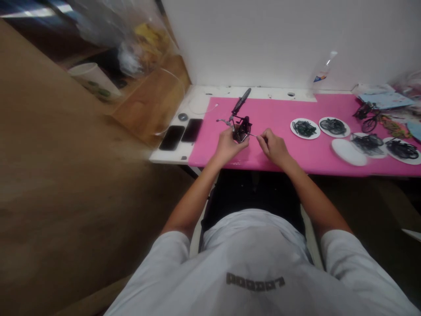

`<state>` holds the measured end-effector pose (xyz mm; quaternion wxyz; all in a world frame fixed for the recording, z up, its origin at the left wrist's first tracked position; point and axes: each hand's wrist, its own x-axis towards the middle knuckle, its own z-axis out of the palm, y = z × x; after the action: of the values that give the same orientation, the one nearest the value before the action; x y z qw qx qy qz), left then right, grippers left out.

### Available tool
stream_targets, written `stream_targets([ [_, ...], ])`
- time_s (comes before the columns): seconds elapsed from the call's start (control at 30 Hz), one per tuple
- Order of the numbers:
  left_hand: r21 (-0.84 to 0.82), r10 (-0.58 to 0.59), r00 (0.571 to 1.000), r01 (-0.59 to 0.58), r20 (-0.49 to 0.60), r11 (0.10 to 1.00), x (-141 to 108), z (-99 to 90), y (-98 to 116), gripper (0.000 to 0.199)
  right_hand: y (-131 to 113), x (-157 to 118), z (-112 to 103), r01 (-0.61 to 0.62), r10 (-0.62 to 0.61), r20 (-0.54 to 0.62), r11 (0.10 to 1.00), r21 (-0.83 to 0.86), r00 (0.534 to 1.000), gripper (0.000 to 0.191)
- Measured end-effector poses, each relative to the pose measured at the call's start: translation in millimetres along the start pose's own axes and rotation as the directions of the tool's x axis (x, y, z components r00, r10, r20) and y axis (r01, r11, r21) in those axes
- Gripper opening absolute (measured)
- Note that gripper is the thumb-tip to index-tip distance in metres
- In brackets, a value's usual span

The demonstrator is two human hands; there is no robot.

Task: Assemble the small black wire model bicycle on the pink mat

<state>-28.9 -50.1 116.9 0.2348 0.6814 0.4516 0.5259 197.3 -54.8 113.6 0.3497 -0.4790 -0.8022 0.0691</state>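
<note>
Toy bike (244, 126), dark, in the left hand (227, 147), above the near left part of the pink sheet (269, 114). Left thumb and fingers closed round its lower part; front wheel (241, 101) sticks out away from the person, handlebar (224, 121) off to the left. Right hand (275, 148) just beside it, thumb and fingers pinched on a thin metal tool (253, 135); handle mostly hidden in the hand. Tool points left at the bike; can't tell if the tip touches.

Left of the bike: two dark phones (171, 138) (192, 130) side by side, small round thing (183, 116) behind them, all on the white table (177, 156). Right of the hands: plate (317, 130) with dark parts, second plate (347, 131) just beside it, also dark parts. Further right, white plate (347, 152) and two more plates of dark parts, blurred. Behind those, another small bike (368, 123), near papers (384, 100). White wall (263, 44) at the back. Far left, pale cup (94, 77) near a wooden box (151, 101), blurry.
</note>
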Motion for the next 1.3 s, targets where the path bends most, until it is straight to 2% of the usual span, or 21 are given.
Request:
stream_targets([
  [0.17, -0.002, 0.044, 0.999, -0.044, 0.001, 0.999, -1, -0.8, 3, 0.021, -4, -1, 2, -0.011, 0.01, -0.006, 0.993, -0.114, 1.0, 0.059],
  [0.3, -0.03, 0.063, 0.997, -0.062, 0.043, 0.998, 0, -6.3, 3, 0.019, -12, -3, 1, -0.032, 0.033, 0.012, 0.995, -0.098, 0.999, 0.061],
  [0.47, 0.015, 0.099, 0.992, -0.101, 0.077, 0.995, 3, -12.3, -1, 0.021, -19, -6, -2, -0.058, 0.058, -0.017, 0.998, -0.003, 0.998, 0.042],
  [0.6, 0.068, 0.089, 0.993, -0.094, 0.075, 0.993, 4, -11.9, -6, 0.022, -16, -6, 0, -0.029, 0.029, -0.013, 1.0, 0.005, 0.999, 0.035],
  [0.77, 0.095, 0.097, 0.993, -0.104, 0.074, 0.99, 3, -10.6, -9, 0.023, -13, -4, 2, 0.003, -0.005, -0.019, 0.997, -0.074, 1.0, 0.042],
  [0.9, 0.12, 0.096, 0.992, -0.106, 0.087, 0.987, 3, -9.5, -10, 0.022, -13, -3, -1, -0.018, 0.017, -0.005, 0.994, -0.107, 1.0, 0.054],
  [1.1, 0.13, 0.046, 0.993, -0.061, 0.112, 0.99, 1, -6.9, -4, 0.015, -14, -3, -1, -0.083, 0.083, -0.004, 0.989, -0.126, 0.997, 0.051],
  [1.3, 0.064, -0.119, 0.988, 0.113, 0.098, 0.992, 2, -4.8, 3, 0.017, -10, -3, 1, -0.027, 0.023, -0.024, 0.981, -0.191, 0.999, 0.045],
])
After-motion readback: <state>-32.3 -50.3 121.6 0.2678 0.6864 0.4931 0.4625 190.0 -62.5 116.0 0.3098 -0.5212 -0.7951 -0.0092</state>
